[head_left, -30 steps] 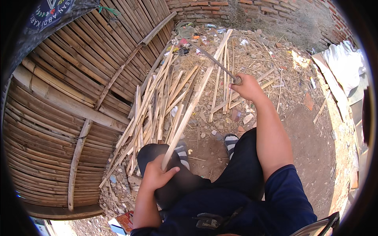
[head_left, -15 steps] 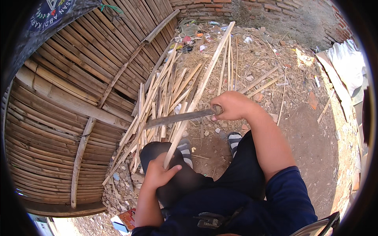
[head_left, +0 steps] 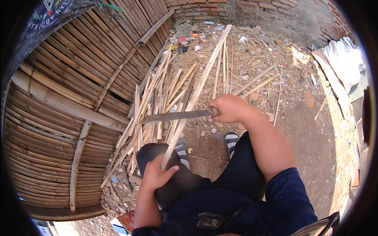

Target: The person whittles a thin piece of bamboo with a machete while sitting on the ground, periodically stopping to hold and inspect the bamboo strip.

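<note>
My left hand (head_left: 156,173) is closed around the near end of a long, pale bamboo strip (head_left: 204,78), just over my left knee. The strip slants away from me to the far right, its far end above the littered ground. In my right hand (head_left: 228,108) is a machete (head_left: 171,117), gripped by its handle. Its dark blade points left and lies across the strip, a little beyond my left hand. Whether the edge bites into the bamboo I cannot tell.
Many split bamboo strips (head_left: 157,92) lie heaped beside a bamboo-slat wall (head_left: 51,129) on the left. Several thinner strips rest farther off. A brick wall (head_left: 197,11) closes the back; a white sack (head_left: 344,65) is at far right. My sandalled feet (head_left: 231,142) stand on bare dirt.
The machete's tip has risen slightly, so its blade lies more level across the strip. Both hands keep their grips, and the whole view has shifted a little.
</note>
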### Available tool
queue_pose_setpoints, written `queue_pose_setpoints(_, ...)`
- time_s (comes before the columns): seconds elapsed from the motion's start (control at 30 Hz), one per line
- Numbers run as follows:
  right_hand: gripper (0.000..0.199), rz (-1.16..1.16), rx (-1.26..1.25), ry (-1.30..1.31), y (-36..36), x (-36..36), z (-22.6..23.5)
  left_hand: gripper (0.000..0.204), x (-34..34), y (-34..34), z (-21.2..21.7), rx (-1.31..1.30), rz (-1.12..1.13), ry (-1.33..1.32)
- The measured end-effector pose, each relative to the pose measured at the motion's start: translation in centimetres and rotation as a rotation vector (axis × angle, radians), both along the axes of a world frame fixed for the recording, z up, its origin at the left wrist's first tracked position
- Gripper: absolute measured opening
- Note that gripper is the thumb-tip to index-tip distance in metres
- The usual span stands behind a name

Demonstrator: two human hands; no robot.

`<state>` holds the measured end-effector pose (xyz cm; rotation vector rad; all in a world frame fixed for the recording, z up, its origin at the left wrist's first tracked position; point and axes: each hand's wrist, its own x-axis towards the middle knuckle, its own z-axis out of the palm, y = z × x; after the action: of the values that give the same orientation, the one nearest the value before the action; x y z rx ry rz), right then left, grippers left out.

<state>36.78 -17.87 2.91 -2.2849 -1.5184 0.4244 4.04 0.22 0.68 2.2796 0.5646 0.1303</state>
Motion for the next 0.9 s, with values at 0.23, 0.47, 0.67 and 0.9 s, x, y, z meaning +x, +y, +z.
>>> queue_pose_setpoints(0.23, 0.049, -0.117, -0.03, 0.049, 0.3, 3.3, -0.3, 0.048, -0.5, 0.1, 0.5, 0.043, 0.025, 0.051)
queue_pose_setpoints(0.47, 0.048, -0.495, 0.173, 0.194, -2.3, 6.5, -0.9, 0.047, 0.0, -0.2, 0.8, 0.01, 0.038, 0.09)
queue_pose_setpoints(0.67, 0.044, 0.017, 0.049, -0.006, 0.1, 0.5, -1.1, 0.051, -0.1, 0.1, -0.4, 0.02, 0.034, 0.052)
queue_pose_setpoints(0.9, 0.045, 0.115, 0.112, 0.053, 0.9, 0.6, 0.0, 0.045, -1.9, -0.3, 1.3, 0.039, 0.024, -0.029)
